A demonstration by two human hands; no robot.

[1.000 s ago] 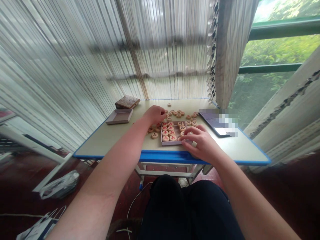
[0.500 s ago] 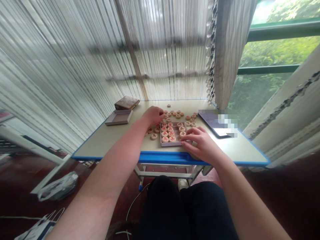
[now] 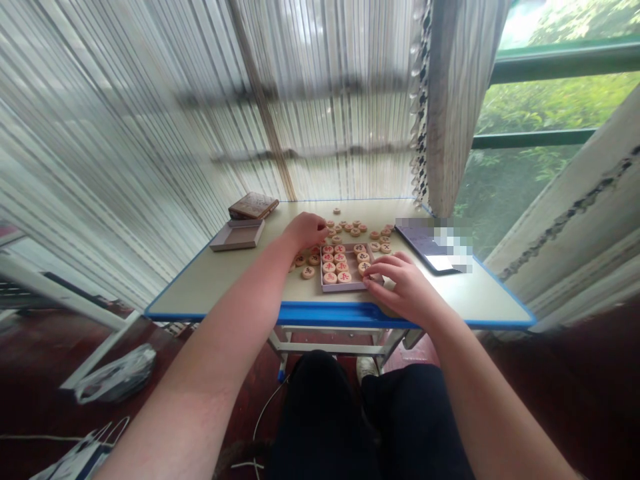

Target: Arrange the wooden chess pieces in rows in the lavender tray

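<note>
A shallow light-purple box (image 3: 345, 287) on the table holds round wooden Chinese chess pieces. Red-lettered pieces (image 3: 329, 268) fill its left two columns, and black-lettered ones (image 3: 363, 257) stand along the right side. My right hand (image 3: 400, 283) is at the box's front right corner, thumb and fingers closed around a Chinese chess piece (image 3: 372, 277) partly hidden by them. Beyond the box's back left corner, my left hand (image 3: 307, 231) has its fingers drawn together beside loose pieces (image 3: 331, 225); whatever they hold is hidden. More loose pieces (image 3: 308, 273) lie left of the box.
An empty box lid (image 3: 238, 235) lies at the table's left, in front of a brown patterned box (image 3: 254, 205). A tablet (image 3: 425, 247) rests on the right. Sheer curtains (image 3: 340, 100) hang behind the blue-edged table (image 3: 190, 293). A plastic bag (image 3: 117, 373) is on the floor.
My right hand has shifted very slightly at the box's front right corner, with the piece there showing a little more. My left hand stays nearly still.
</note>
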